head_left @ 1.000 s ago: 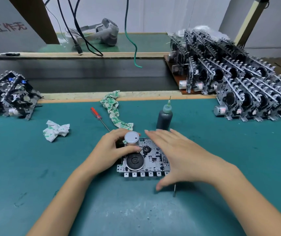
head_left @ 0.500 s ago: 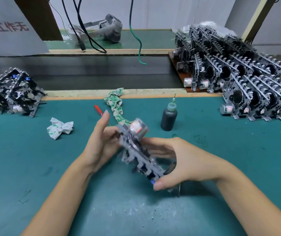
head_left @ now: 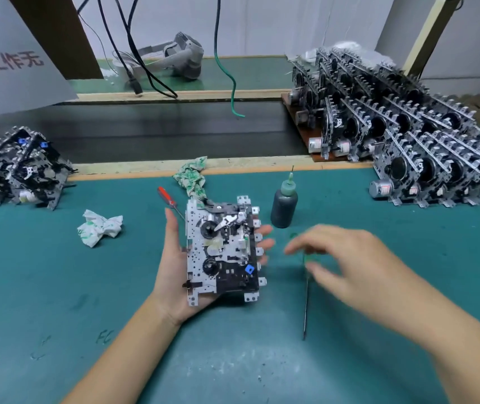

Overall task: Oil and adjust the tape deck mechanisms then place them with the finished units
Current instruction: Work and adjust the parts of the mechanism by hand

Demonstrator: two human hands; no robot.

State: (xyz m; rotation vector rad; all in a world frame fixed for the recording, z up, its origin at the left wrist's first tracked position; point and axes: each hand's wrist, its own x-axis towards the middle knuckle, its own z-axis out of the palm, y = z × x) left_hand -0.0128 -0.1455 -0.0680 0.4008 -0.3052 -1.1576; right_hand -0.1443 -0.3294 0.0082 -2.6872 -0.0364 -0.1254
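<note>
My left hand (head_left: 174, 266) holds one tape deck mechanism (head_left: 222, 252) up off the green mat, its reel side turned toward me. The thumb lies along the left edge and the fingertips show past the right edge. My right hand (head_left: 358, 263) is blurred and hovers with loose fingers, holding nothing, just above a green-handled screwdriver (head_left: 306, 298) lying on the mat. A dark oil bottle (head_left: 284, 205) with a needle tip stands behind the mechanism. Rows of mechanisms (head_left: 437, 158) are stacked at the right, and a smaller pile (head_left: 20, 173) sits at the left.
A red-handled screwdriver (head_left: 166, 196), a twisted rag (head_left: 192, 179) and a crumpled paper (head_left: 99, 228) lie on the mat (head_left: 58, 287). A dark conveyor channel (head_left: 160, 132) runs behind the mat. Cables and a grey headset (head_left: 183, 59) are on the far shelf.
The mechanism has been lifted and turned over from motor side to reel side. My right hand has let go of it and moved right, over the green-handled screwdriver.
</note>
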